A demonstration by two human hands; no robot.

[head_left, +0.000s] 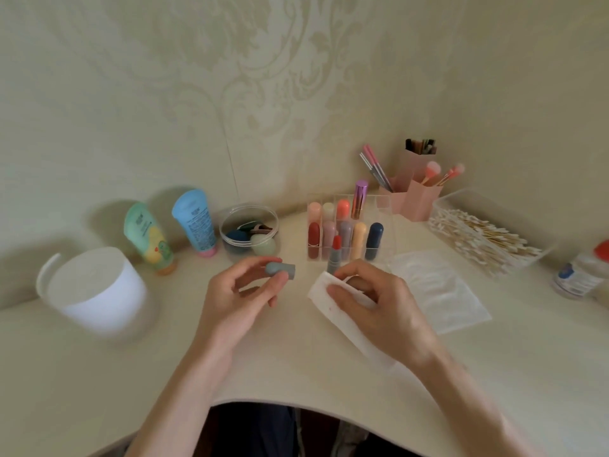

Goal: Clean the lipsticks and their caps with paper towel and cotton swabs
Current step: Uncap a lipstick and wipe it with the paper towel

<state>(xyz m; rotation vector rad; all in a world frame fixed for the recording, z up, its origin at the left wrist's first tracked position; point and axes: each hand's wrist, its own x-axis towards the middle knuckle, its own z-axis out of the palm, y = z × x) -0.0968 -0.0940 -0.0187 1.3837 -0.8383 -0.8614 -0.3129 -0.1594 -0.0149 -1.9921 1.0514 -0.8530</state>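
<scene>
Bare forearms come up from the bottom edge across the curved front lip of the cream desk (329, 384), and I start at the grips. My left hand (240, 291) pinches a small grey-blue plastic lipstick cap (281, 270) between thumb and fingertips, held on its side above the desk. My right hand (379, 308) has its fingers curled and its thumb pressed onto a folded white paper towel (329, 308) that carries a few faint pink specks. A grey-cased lipstick with a red bullet (334, 255) rises almost upright from behind that hand's index fingertip. Its base is hidden, so I cannot tell just how the fingers hold it.

Just behind both hands stands a clear acrylic organiser (382, 206) with capped lipsticks (359, 235) upright in its compartments. Right of my right hand a flat white sheet (441, 288) lies on the desk. Beyond it sits a clear rectangular box (461, 196) full of wooden-stemmed cotton swabs (478, 232). Pink brush holders (418, 196) stand in the corner, and a small bottle with a red cap (583, 272) sits at far right. On the left are a round clear tub (230, 225), a blue tube (194, 222), a green tube (148, 235) and a white cylindrical container (99, 288).
</scene>
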